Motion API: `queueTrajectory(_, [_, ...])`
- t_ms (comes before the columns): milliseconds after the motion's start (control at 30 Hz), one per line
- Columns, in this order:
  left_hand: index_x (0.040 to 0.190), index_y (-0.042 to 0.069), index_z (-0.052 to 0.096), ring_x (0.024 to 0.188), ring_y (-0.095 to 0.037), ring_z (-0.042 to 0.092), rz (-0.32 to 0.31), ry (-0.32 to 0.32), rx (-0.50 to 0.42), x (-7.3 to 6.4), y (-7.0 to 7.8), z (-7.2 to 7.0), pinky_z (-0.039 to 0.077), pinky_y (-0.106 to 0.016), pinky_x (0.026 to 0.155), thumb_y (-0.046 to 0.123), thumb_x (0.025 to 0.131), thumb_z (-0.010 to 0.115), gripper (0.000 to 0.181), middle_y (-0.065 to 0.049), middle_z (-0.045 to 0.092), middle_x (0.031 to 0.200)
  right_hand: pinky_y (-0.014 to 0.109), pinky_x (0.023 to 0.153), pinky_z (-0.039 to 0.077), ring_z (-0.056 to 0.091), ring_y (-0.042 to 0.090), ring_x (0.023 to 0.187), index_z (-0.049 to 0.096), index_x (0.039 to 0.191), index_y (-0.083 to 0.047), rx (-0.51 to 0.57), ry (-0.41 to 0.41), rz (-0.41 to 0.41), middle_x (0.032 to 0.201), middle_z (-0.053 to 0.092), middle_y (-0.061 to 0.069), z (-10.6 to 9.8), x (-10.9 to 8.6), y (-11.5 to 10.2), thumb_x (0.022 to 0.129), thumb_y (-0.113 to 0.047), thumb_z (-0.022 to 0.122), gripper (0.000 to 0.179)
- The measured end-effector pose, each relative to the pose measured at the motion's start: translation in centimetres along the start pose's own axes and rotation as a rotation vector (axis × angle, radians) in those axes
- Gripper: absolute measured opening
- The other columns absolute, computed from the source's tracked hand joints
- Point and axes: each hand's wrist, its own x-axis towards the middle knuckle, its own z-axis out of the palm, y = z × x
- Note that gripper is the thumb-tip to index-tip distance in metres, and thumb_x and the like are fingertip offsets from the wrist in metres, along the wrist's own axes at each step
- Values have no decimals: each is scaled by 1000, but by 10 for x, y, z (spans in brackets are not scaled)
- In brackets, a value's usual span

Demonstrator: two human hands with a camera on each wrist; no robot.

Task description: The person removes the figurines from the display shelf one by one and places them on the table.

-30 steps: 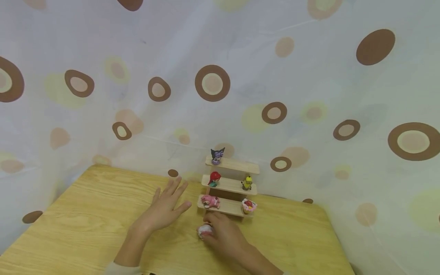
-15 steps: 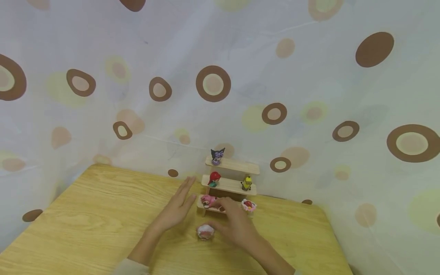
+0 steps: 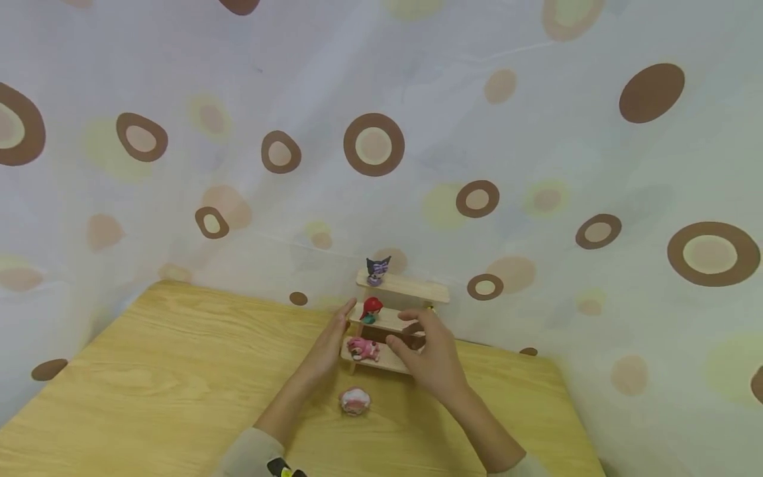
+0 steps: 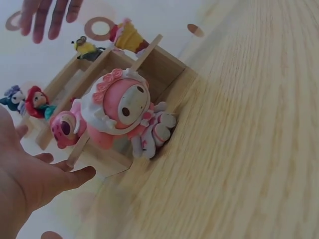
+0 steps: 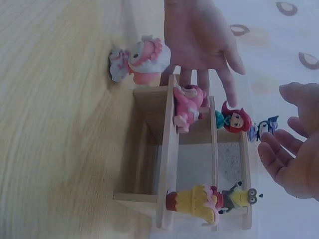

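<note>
Where the shelf [image 3: 411, 286] stands: at the back of the bench [image 3: 179, 377], its long axis running left to right.
Left hand [image 3: 324, 348]: empty, fingers straight, along the shelf's left end; I cannot tell whether it touches.
Right hand [image 3: 440, 363]: empty, thumb and forefinger well apart, in front of the shelf's right half.
Shelf from each hand: just beside the left, to its right; beyond the right, most of its length to that hand's left.
Doll [image 3: 356, 401]: sits on the bench before the shelf's left end, between the forearms, touching neither hand.
Left-end figures: Kuromi [image 3: 377, 270], mermaid [image 3: 371, 309], bear [image 3: 362, 348], top to bottom.
Right-end figures: minion [image 5: 242, 198] on the middle tier, ice cream [image 5: 193, 199] on the bottom.
</note>
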Motion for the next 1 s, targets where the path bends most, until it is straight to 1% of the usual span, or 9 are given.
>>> queueTrajectory(100, [169,16,25,154,-54,27,5,-11,-21,1,-3,-1,15,-77,121,44,117,9,62,-16,21,175,44,75,63,71,27,98,65,126,-4,-2,18,1,121,70,13,-2,8,5,93,-12,83,38])
queueTrajectory(167, [168,13,27,153,-55,27,0,-28,-44,1,-3,-1,16,-80,118,45,117,7,64,-18,22,174,39,74,63,71,27,94,65,126,-4,-1,37,11,117,70,11,-6,14,8,95,-13,82,36])
queueTrajectory(267, [167,13,30,154,-53,28,-22,-35,-58,1,-2,-1,18,-82,116,51,115,8,68,-18,25,173,33,76,61,70,26,94,65,125,-5,14,72,30,116,70,10,-14,30,11,97,-15,79,33])
queueTrajectory(333, [167,12,31,154,-52,29,-24,-41,-57,1,-2,-2,17,-83,115,55,114,7,72,-20,26,172,34,79,61,70,28,98,65,126,-4,29,88,32,118,70,11,-18,43,11,98,-15,77,32])
queueTrajectory(433, [167,13,32,153,-51,32,-30,-38,-61,1,-4,-3,17,-83,116,57,113,6,74,-22,30,170,43,87,61,70,31,111,65,127,-3,42,81,37,127,69,13,-19,64,10,100,-17,75,32])
queueTrajectory(600, [165,11,35,149,-50,40,-14,-31,-47,1,-7,-4,23,-79,117,52,115,8,71,-27,36,165,52,97,58,68,35,122,64,131,0,19,11,25,133,68,18,-11,94,12,103,-17,70,33])
queueTrajectory(833, [165,8,36,149,-49,39,9,-41,-101,4,-10,-5,23,-70,123,50,115,7,71,-25,32,168,60,113,47,44,43,147,49,152,-1,-47,-249,-36,157,47,19,5,120,20,107,-9,61,47])
queueTrajectory(900, [165,9,35,150,-49,38,5,-47,-109,4,-12,-7,23,-69,123,52,115,7,72,-25,31,169,59,113,47,45,43,146,49,152,0,-62,-265,-42,157,47,20,11,124,22,106,-5,60,47])
queueTrajectory(1000, [167,13,33,152,-48,36,-3,-61,-102,4,-11,-9,25,-68,123,55,114,8,72,-23,30,169,54,110,52,55,41,137,54,146,1,-78,-237,-41,150,54,20,19,129,23,104,-1,62,43])
